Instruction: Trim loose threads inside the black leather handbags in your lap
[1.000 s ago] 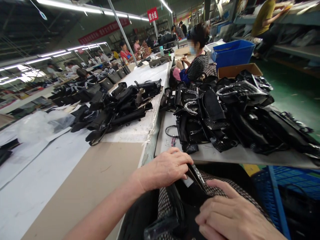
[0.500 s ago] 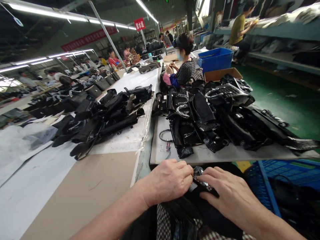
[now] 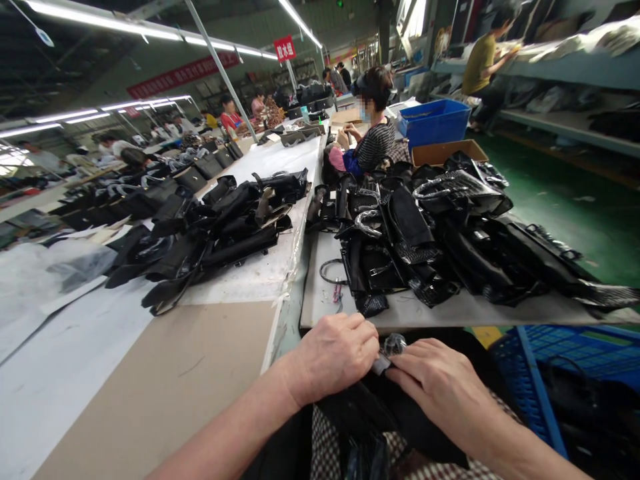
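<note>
On my lap lies a black leather-like handbag [image 3: 425, 427], its shape partly hidden by my arms. My left hand [image 3: 336, 357] grips its upper edge with curled fingers. Close beside it, my right hand [image 3: 443, 383] pinches the same edge, thumb below and fingers on top. Between the two hands a small greyish piece [image 3: 381, 364] shows at the edge. Just beyond it sticks up a clear-wrapped, shiny part [image 3: 394, 344], perhaps a handle. My fingertips hide the exact spot they press. Checked cloth [image 3: 325, 443] covers my lap under the bag.
Black bags with plastic-wrapped handles [image 3: 367, 223] heap on the table ahead. More black pieces [image 3: 215, 233] lie on the left table, near a beige board [image 3: 165, 380]. A blue crate [image 3: 537, 393] stands at my right. A co-worker [image 3: 375, 133] sits beyond the heap.
My hands have shifted slightly left along the bag's edge. My right fingers have drawn back off the wrapped part, and the greyish piece now shows more between the hands.
</note>
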Demonstrator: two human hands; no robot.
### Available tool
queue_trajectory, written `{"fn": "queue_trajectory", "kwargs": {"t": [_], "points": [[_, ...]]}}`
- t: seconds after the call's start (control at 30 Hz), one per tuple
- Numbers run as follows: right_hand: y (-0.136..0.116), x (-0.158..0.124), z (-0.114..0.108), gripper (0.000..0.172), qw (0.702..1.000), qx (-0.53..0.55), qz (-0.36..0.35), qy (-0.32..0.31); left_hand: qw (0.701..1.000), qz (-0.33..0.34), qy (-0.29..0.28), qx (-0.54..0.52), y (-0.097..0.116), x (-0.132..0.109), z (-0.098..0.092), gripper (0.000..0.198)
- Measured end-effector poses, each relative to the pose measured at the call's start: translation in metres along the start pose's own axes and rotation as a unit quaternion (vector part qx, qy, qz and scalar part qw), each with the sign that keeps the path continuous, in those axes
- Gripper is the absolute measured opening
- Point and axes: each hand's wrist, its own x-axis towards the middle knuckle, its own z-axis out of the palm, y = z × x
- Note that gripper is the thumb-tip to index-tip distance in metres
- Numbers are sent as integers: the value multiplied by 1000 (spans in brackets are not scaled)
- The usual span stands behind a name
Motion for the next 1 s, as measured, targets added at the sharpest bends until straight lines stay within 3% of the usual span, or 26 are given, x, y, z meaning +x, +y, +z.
{"fn": "queue_trajectory", "kwargs": {"t": [0.17,0.3,0.47,0.63,0.87,1.0], "points": [[-4,2,-6,27,994,104,4,-35,999,-11,9,-37,1,-7,-3,21],[-9,13,-22,34,989,69,-12,-134,998,-14,16,-51,5,-12,-6,24],[-14,36,-38,20,964,71,-128,-221,998,-26,-3,-56,10,-17,-12,24],[-16,49,-29,29,958,78,-195,-194,993,-84,1,-79,11,-26,-18,22],[-17,41,-12,28,970,91,-169,-147,973,-167,-1,-156,11,-44,-24,22],[-17,39,-12,32,976,75,-148,-142,958,-218,9,-185,11,-51,-28,12]]}}
